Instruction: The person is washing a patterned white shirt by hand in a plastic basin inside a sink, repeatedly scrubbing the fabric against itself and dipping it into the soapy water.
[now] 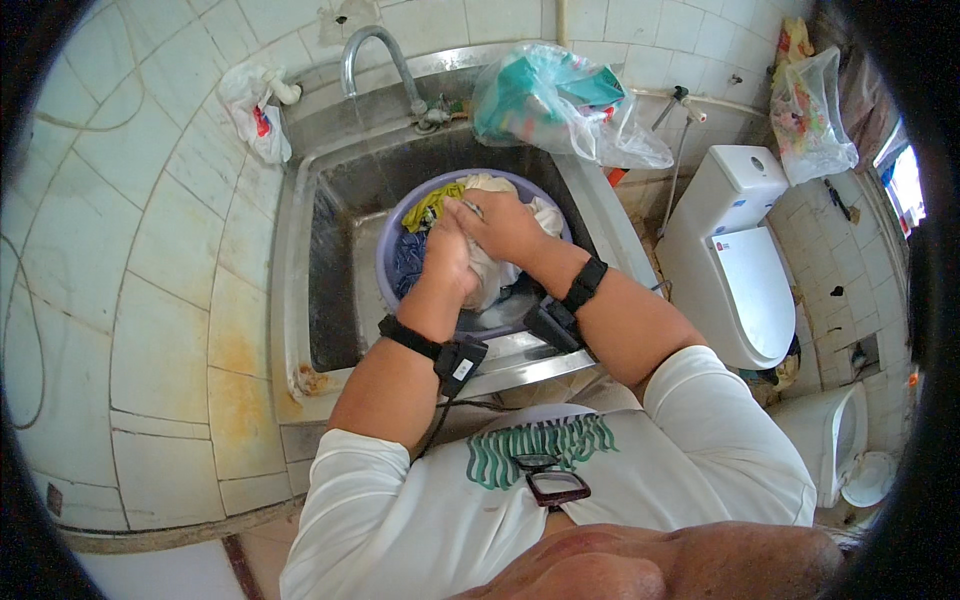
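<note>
My left hand (450, 258) and my right hand (503, 225) are close together over a round purple basin (384, 262). Both are closed on a bunched cream-white cloth (488, 276), part of which hangs below them into the basin. Yellow-green cloth (428, 208) lies at the basin's far left, just beyond my left hand. Dark blue cloth (408, 262) is nearer, along the left wall. The fingertips are mostly hidden behind the hands and the fabric. Each wrist wears a black strap with a small dark box.
The basin stands in a metal sink (330, 270), with a curved faucet (372, 36) at the back. A clear plastic bag holding green items (560, 100) rests on the back right rim. A white bag (256, 115) hangs left. To the right stands a white toilet (752, 285).
</note>
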`<state>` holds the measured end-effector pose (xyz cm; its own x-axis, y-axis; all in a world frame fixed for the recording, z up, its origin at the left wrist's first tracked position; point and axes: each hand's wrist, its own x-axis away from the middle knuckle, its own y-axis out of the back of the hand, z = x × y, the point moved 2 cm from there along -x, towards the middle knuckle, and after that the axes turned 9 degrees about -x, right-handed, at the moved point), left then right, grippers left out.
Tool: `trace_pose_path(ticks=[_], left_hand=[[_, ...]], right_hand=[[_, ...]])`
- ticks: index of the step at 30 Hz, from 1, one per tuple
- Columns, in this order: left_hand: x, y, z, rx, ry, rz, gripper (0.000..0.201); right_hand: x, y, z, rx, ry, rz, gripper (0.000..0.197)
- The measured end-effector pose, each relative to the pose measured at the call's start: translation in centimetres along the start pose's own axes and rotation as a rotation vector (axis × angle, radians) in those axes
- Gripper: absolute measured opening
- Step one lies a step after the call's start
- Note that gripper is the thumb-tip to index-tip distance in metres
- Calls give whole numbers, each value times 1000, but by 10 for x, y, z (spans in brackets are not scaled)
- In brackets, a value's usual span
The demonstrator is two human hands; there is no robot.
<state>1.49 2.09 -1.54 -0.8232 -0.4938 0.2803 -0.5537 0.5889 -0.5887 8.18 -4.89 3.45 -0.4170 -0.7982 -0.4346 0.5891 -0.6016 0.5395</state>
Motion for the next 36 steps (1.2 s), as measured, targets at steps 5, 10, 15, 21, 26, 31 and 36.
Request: trace_pose_path(ticks=[5,10,15,21,26,31,36], left_hand=[[-2,14,-5,12,-28,18,50],[13,-11,-11,-36,-71,-35,45],[-6,5,-5,-160,-125,2,44],[8,3,-15,-57,-52,-74,44],[8,9,-17,25,-15,50,47],[4,-5,-8,-126,-28,-13,49],[4,-4,-9,-97,-43,-71,48]], right_hand=[[5,-4,8,-26,136,130,37],[-2,-2,-15,-8,-69,-53,40],[-1,-4,-18,-21,-71,-75,38],[6,-3,-3,13,113,77,31],[7,-2,20,63,171,166,33],[-3,-1,-19,81,-83,-83,39],[-2,-3,-11,71,-47,-35,39]])
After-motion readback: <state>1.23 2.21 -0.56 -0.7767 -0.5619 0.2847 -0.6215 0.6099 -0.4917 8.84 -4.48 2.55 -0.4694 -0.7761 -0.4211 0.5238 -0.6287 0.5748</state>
